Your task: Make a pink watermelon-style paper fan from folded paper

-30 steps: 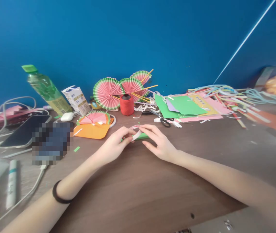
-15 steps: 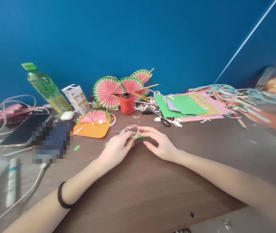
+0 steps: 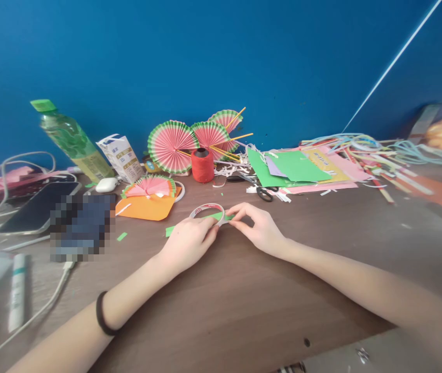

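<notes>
My left hand (image 3: 190, 239) is closed on the near side of a roll of double-sided tape (image 3: 206, 206), a thin pale ring with red print inside. Just to the right of the ring, my right hand (image 3: 255, 229) pinches with thumb and forefinger at a short whitish piece of tape that seems to run from the roll. Under and behind the roll lies a green paper strip (image 3: 170, 231), partly covered by my left hand. The exact grip of both sets of fingertips is partly hidden.
Pink-and-green pleated paper fans (image 3: 174, 147) lean at the wall behind a red thread spool (image 3: 202, 166). Black-handled scissors (image 3: 264, 194) lie by green paper sheets (image 3: 302, 168). On the left are orange paper (image 3: 148, 208), a bottle (image 3: 75, 142), a carton (image 3: 122, 158) and a phone (image 3: 42, 207).
The tape roll has come down flatter toward the table. My right hand's fingers have left the ring's upper rim and closed into a pinch just to its right.
</notes>
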Demonstrator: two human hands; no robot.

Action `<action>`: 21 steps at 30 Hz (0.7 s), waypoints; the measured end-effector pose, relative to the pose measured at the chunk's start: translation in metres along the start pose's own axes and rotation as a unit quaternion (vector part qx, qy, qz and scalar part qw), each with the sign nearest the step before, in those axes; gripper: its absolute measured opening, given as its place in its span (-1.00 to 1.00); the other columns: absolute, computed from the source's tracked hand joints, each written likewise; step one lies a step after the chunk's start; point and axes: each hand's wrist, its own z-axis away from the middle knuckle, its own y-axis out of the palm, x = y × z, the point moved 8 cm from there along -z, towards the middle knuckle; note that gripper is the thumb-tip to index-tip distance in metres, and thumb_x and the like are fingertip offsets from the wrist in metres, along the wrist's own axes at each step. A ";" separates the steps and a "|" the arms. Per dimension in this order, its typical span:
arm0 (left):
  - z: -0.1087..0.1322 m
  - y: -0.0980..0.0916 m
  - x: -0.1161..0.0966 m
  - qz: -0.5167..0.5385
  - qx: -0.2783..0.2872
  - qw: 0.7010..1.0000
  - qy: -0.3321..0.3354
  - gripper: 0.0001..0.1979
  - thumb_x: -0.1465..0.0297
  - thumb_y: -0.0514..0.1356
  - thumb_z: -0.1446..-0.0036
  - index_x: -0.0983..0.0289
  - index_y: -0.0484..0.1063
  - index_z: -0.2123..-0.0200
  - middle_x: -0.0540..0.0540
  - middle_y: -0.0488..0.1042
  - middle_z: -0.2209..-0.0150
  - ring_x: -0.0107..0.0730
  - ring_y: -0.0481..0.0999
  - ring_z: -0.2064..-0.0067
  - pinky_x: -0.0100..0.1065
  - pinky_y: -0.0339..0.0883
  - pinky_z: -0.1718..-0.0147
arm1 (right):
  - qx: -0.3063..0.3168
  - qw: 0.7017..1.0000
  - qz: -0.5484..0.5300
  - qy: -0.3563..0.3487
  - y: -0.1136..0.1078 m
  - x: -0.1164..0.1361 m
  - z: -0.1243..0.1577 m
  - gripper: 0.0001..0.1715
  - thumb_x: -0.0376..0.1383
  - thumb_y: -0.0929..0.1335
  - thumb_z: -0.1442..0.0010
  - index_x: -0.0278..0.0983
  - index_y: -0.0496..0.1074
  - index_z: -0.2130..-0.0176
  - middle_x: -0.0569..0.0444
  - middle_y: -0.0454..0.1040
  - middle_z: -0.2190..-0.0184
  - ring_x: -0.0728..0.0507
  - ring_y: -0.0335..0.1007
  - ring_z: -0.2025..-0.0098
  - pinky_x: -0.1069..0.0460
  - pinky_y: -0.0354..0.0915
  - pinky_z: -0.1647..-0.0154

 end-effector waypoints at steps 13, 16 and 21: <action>0.002 -0.007 0.007 0.189 -0.007 0.977 -0.094 -0.77 0.40 -0.05 -0.12 0.22 0.39 0.41 0.03 0.49 0.25 -0.31 0.43 0.27 -0.33 0.23 0.26 | 0.062 0.997 -0.041 0.002 0.010 0.003 0.009 -0.90 -0.40 0.20 -0.21 -0.20 0.17 0.35 -0.04 0.42 0.01 -0.10 0.37 0.00 -0.08 0.39 0.11; 0.003 -0.005 0.008 0.238 -0.008 0.964 -0.115 -0.77 0.37 -0.05 -0.13 0.22 0.39 0.40 0.00 0.48 0.35 -0.35 0.42 0.32 -0.35 0.24 0.27 | 0.064 0.996 -0.066 -0.012 0.010 0.004 0.008 -0.90 -0.40 0.19 -0.22 -0.20 0.14 0.33 -0.07 0.37 -0.03 -0.10 0.33 -0.05 -0.09 0.38 0.07; 0.003 -0.004 0.014 0.316 -0.021 0.941 -0.122 -0.72 0.28 -0.06 -0.16 0.24 0.41 0.30 0.01 0.49 0.26 -0.32 0.43 0.22 -0.36 0.25 0.20 | 0.078 0.991 -0.107 -0.028 0.014 0.007 0.010 -0.89 -0.39 0.17 -0.24 -0.19 0.10 0.32 -0.05 0.30 -0.09 -0.09 0.25 -0.11 -0.13 0.32 -0.01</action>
